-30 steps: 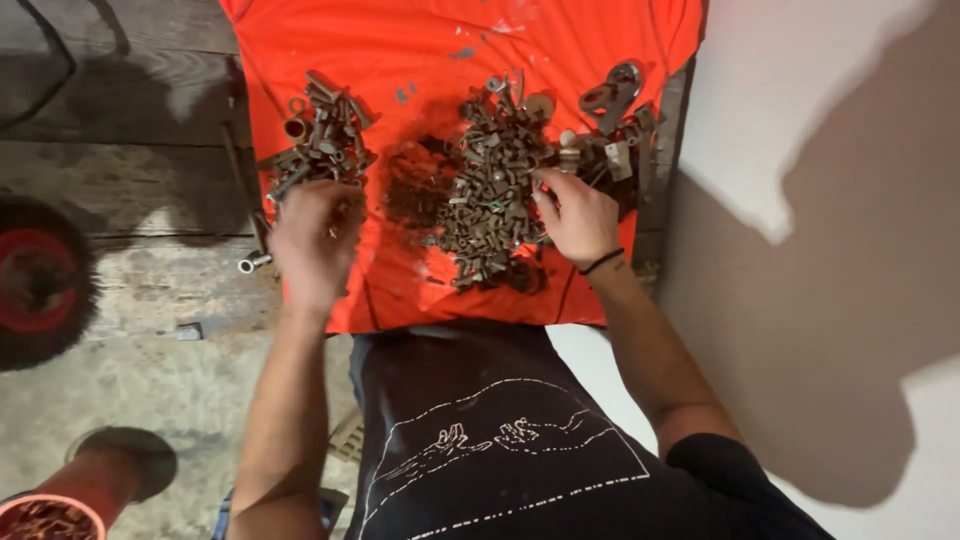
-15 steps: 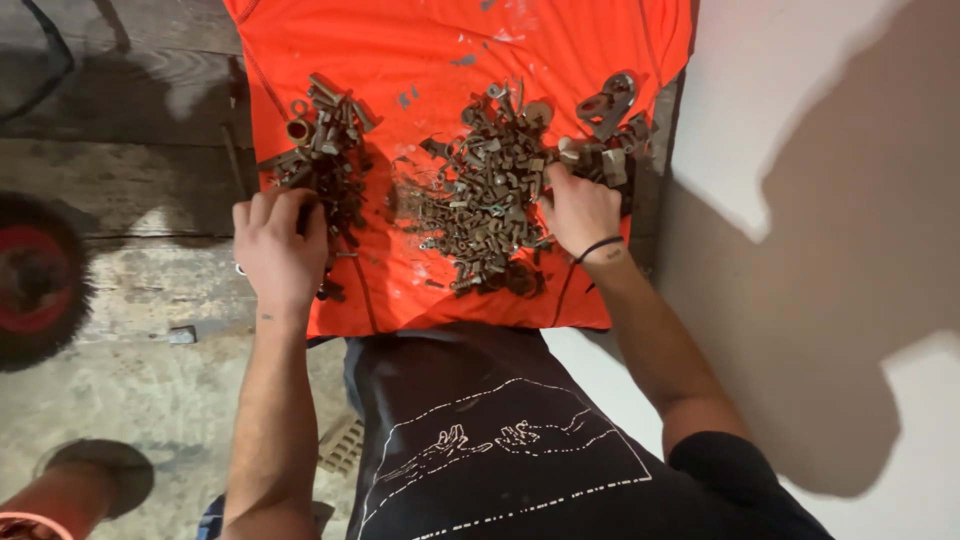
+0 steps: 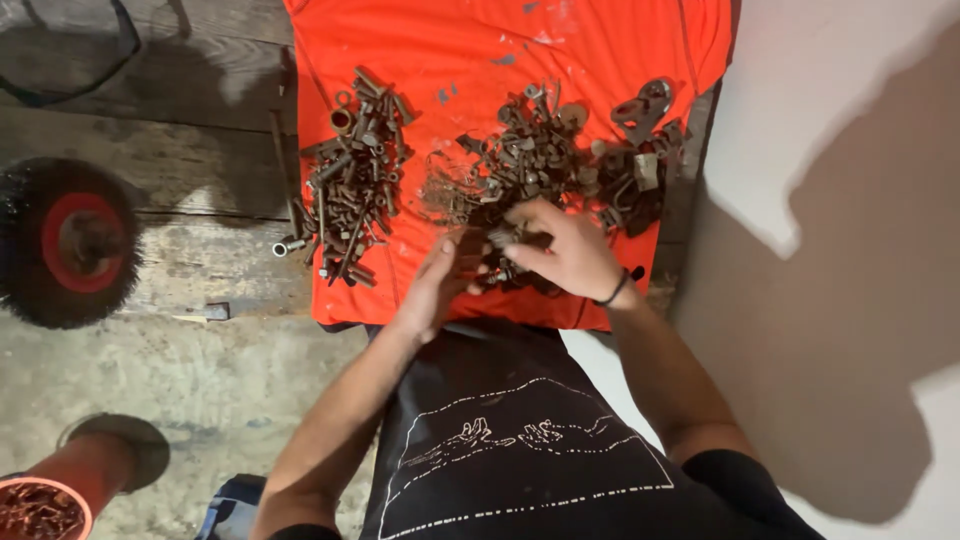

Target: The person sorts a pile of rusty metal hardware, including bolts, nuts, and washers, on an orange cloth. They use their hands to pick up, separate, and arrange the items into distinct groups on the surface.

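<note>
An orange cloth lies spread over a wooden surface, strewn with rusty metal hardware. A pile of bolts and tubes sits on its left part, a bigger heap of small rusty parts in the middle, and some brackets and clamps on the right. My right hand rests on the near edge of the middle heap, fingers curled around small rusty pieces. My left hand is right beside it, fingers apart, touching the same pieces at the cloth's near edge.
A round wire brush wheel with a red hub lies on the wooden boards to the left. A red container of small parts stands at the bottom left. A white wall borders the right side.
My left hand has left the bolt pile on the left and moved right to meet my right hand. My right hand has come down to the near edge of the middle heap.
</note>
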